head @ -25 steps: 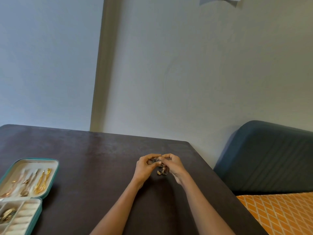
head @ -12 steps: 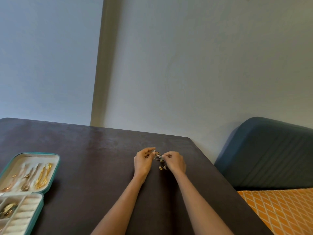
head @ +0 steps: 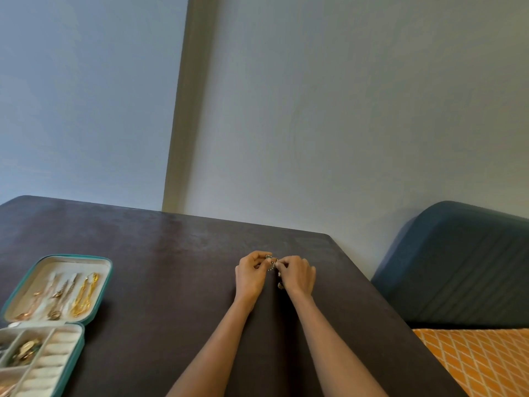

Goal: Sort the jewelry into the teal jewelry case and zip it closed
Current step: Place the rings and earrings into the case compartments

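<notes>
My left hand (head: 251,275) and my right hand (head: 296,275) meet over the dark table (head: 160,270), both pinching a small beaded ring-like piece of jewelry (head: 270,262) between their fingertips. One more small metal piece (head: 280,285) lies on the table just under my right hand. The teal jewelry case (head: 54,325) lies open at the far left. Its lid holds gold and rose chains (head: 83,293). Its base has cream ring rolls and compartments with several pieces (head: 25,349).
The table's far edge meets a grey wall. A dark blue cushioned seat back (head: 463,267) stands right of the table, with an orange patterned cushion (head: 486,359) below it.
Both hands have shifted slightly farther up the table with the piece held between them. My view has tilted a little, so the case sits lower left.
</notes>
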Demonstrator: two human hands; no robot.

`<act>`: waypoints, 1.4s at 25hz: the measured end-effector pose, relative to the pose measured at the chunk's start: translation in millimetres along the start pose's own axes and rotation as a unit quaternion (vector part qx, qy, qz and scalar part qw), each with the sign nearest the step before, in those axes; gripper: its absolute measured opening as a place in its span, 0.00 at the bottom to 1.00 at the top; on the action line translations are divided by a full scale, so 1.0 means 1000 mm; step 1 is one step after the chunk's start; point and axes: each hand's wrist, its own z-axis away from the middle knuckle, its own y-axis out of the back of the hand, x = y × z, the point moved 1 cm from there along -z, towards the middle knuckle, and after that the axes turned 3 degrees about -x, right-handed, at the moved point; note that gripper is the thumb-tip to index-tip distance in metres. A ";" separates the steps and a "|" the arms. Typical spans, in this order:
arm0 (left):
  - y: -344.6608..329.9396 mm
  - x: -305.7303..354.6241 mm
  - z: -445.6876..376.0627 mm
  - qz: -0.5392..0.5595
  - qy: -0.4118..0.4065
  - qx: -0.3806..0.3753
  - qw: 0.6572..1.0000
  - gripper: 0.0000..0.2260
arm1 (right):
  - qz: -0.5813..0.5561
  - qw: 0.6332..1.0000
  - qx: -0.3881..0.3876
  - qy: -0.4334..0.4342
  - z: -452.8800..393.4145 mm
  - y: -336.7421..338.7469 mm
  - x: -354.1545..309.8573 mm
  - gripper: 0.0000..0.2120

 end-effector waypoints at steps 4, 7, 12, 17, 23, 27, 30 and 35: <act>-0.001 0.000 0.001 -0.011 0.004 -0.005 1.000 0.06 | -0.304 0.947 0.026 -0.096 0.003 0.010 0.003 0.07; 0.000 -0.002 -0.001 -0.019 0.020 -0.018 0.999 0.05 | -0.587 0.795 -0.006 -0.152 0.012 0.023 -0.003 0.08; 0.021 0.014 0.004 0.107 0.101 -0.055 0.988 0.06 | -0.686 0.707 -0.131 -0.107 0.026 0.047 -0.013 0.15; 0.055 0.036 0.021 0.177 0.121 -0.066 0.975 0.08 | -0.671 0.718 -0.152 -0.104 0.046 0.059 -0.026 0.11; 0.103 0.073 0.041 0.163 0.127 -0.102 0.973 0.08 | -0.645 0.747 -0.140 -0.084 0.083 0.070 -0.055 0.07; 0.134 0.089 0.059 0.141 0.128 -0.109 0.976 0.08 | -0.624 0.766 -0.142 -0.057 0.106 0.079 -0.081 0.09; 0.156 0.094 0.073 0.130 0.133 -0.113 0.976 0.09 | -0.621 0.768 -0.155 -0.034 0.123 0.079 -0.100 0.11; 0.193 0.107 0.092 0.150 0.132 -0.114 0.973 0.12 | -0.639 0.748 -0.180 -0.004 0.150 0.077 -0.136 0.10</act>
